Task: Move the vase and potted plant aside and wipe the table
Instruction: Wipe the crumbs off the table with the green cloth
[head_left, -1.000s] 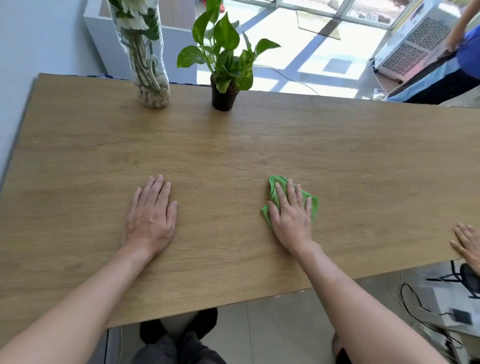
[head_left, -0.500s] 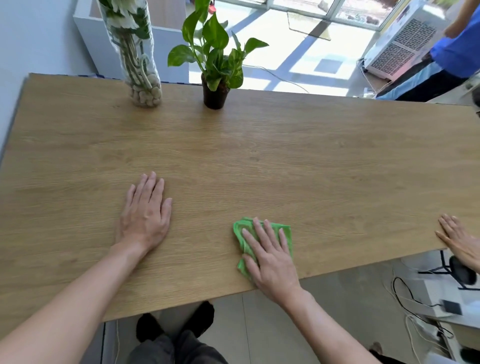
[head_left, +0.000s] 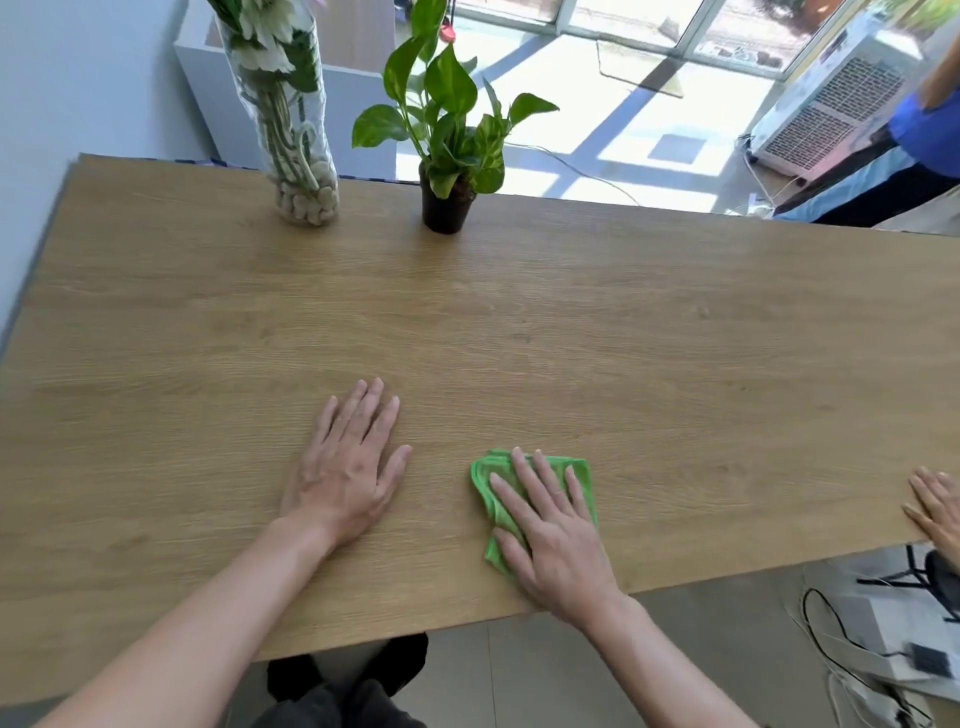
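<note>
Under my fingers (head_left: 524, 470) the cloth (head_left: 579, 470) is bright green. The worktop (head_left: 571, 322) is light brown with wood grain. The pot (head_left: 444, 210) is black, its leaves (head_left: 452, 85) green.

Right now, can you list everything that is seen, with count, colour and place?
table: 1, light wood, fills the middle
vase: 1, clear, stems and pale stones inside, far left of table
potted plant: 1, green leaves, dark pot, right of the vase
cloth: 1, green, near edge, under the right hand
cooler unit: 1, white, floor, far right
another person's hand: 1, right table edge
left hand: flat on table, holds nothing
right hand: flat, pressing the cloth
</note>
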